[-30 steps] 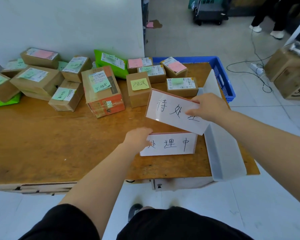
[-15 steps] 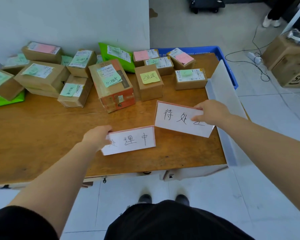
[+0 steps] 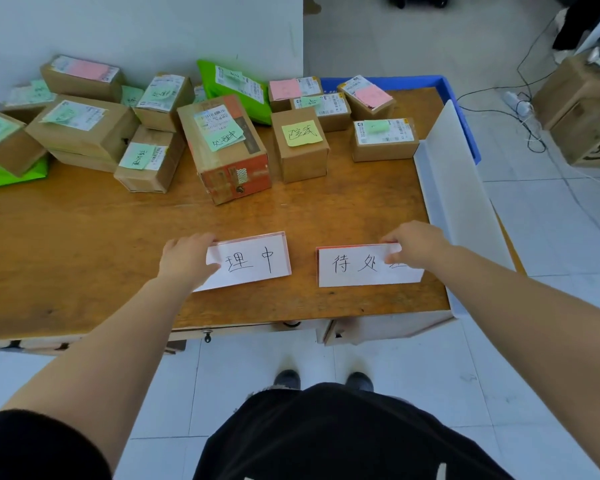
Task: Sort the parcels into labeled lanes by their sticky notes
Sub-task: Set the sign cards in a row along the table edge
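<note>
Wooden brown worktable (image 3: 84, 258): near half bare, presumably kept free as lane space.

Long white plastic tray (image 3: 461, 188) lies along the table's right edge, overhanging it; a blue plastic crate (image 3: 465, 109) sits behind it.

Cardboard parcels (image 3: 80, 128) crowd the far half against the wall, unsorted, each with a green, pink or yellow sticky note. The tall orange-and-brown carton (image 3: 229, 157) and the small cube box with a yellow note (image 3: 302, 147) stand nearest the front.

Two white hand-lettered paper lane cards sit side by side near the front edge, apart, writing facing the person. Left hand (image 3: 186, 259) pinches the left card (image 3: 253, 263) at its left end; right hand (image 3: 416, 245) pinches the right card (image 3: 357, 266) at its top right corner. Judgement: lanes being labelled first; no parcel sorted yet.
</note>
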`<state>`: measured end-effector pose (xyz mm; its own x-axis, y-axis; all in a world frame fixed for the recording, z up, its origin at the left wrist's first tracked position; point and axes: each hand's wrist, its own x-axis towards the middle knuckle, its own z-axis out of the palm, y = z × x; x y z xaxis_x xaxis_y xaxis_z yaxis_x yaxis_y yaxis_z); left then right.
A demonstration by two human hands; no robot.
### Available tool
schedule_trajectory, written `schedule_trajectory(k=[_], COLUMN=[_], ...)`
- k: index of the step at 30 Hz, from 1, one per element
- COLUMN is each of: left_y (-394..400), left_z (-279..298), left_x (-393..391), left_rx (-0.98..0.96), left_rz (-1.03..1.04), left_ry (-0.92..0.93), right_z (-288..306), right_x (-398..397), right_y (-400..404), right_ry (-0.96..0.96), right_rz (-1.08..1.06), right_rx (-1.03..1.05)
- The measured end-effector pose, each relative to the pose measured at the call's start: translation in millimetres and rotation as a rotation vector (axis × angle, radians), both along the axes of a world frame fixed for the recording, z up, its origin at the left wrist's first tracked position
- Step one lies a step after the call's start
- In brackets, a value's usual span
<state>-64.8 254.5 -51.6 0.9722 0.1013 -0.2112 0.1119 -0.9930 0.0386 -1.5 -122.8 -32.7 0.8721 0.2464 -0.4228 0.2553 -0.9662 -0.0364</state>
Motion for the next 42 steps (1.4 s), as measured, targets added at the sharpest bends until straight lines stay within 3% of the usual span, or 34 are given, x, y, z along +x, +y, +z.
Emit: schedule_trajectory(k=[6,9,16,24,36,42], left_y=[-13.8,-12.6,16.8,65.1,84.0,82.4], left_z=[-1.2,-1.7,8.5,6.6,-3.2,-0.7], left_x=[1.1,1.6,-5.8,-16.5,-22.0,-27.2], left_rx=[-0.039,-0.031,-0.195,-0.318,-0.398,-0.335], left_rz=[0.018,0.021,0.009,0.057,0.087,0.093], left_ry=[-0.013,-0.007,-0.058,-0.013,0.037,0.034], right_z=[0.9,9.3,37.2,5.1,17.2,11.1], right_x=[0.7,3.1,-1.6,-10.4,0.3,-7.7], right_y=[-11.1,9.5,148.5,261.9,256.8,257.8], right_ry=[0.011,-0.027,-0.157,-0.044,-0.040,-0.013], right_rz=[0.026,0.023,0.289,0.448,0.376,0.407], right_rx=[-0.060,0.014,0.193,0.014,0.124,0.006])
